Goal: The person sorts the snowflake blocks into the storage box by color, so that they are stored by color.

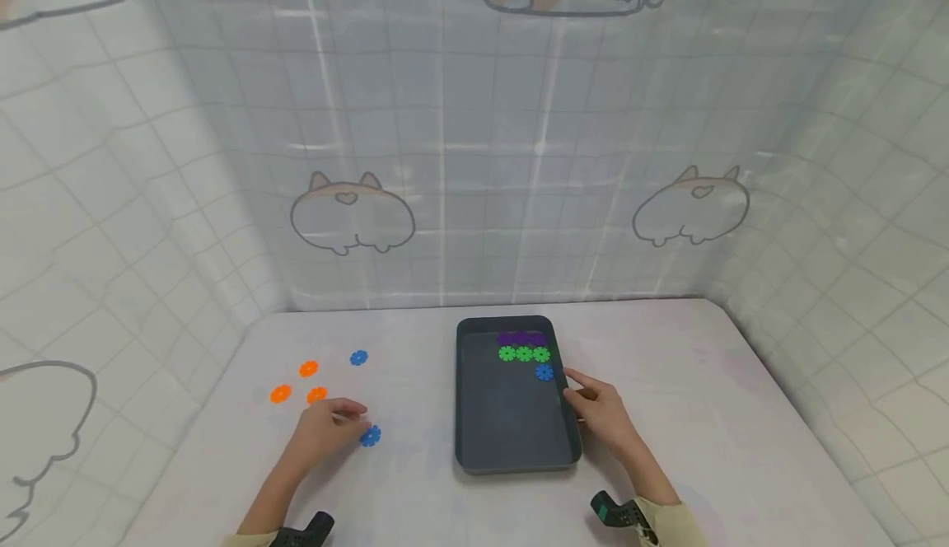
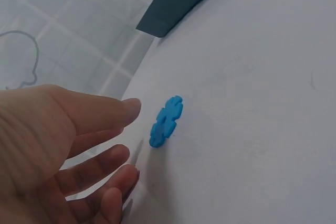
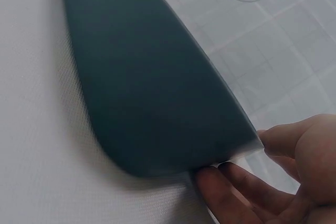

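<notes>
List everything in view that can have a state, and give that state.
Tray: partly filled
Purple discs: in tray, in a row
Green discs: in tray, in a row
Single blue disc: in tray
Two blue discs: loose on table
Orange discs: loose on table
Left hand: beside a loose blue disc, holding nothing
Right hand: gripping tray's side
</notes>
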### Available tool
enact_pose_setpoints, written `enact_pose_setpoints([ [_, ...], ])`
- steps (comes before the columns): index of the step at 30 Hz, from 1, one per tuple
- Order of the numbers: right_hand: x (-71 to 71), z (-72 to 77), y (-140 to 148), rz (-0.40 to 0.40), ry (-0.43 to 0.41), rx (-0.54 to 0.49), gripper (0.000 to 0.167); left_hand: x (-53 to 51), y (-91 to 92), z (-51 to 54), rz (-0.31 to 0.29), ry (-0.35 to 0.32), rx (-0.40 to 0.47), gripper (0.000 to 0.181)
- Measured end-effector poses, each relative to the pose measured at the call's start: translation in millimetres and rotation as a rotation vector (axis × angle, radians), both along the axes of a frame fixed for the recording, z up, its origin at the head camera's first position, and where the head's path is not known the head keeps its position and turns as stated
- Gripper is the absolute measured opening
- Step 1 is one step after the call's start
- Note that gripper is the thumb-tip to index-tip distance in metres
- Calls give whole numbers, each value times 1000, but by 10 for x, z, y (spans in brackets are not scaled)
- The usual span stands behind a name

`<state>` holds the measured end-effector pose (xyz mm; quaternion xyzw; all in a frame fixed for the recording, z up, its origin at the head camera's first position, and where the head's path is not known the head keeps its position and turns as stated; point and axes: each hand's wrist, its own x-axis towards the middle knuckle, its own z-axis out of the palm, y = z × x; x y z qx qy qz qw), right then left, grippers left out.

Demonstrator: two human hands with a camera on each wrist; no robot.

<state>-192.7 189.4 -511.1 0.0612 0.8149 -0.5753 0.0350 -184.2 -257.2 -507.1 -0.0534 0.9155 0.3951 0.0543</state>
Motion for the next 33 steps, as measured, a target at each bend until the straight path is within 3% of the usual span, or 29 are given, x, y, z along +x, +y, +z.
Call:
enact_pose_setpoints([
  [5, 1, 0, -2, -1, -5, 1, 43, 2, 17, -25, -35, -15, -39, 34],
  [15, -7, -11, -2, -11, -13, -5, 42, -36, 23, -108, -84, -14, -139, 30],
  [25, -5, -2, -7, -12, -18, -5, 42, 16, 48, -62, -70, -43, -150, 39],
  [33, -1, 22, -12, -14, -21, 1, 42, 41, 82, -57, -92, 1, -134, 32],
])
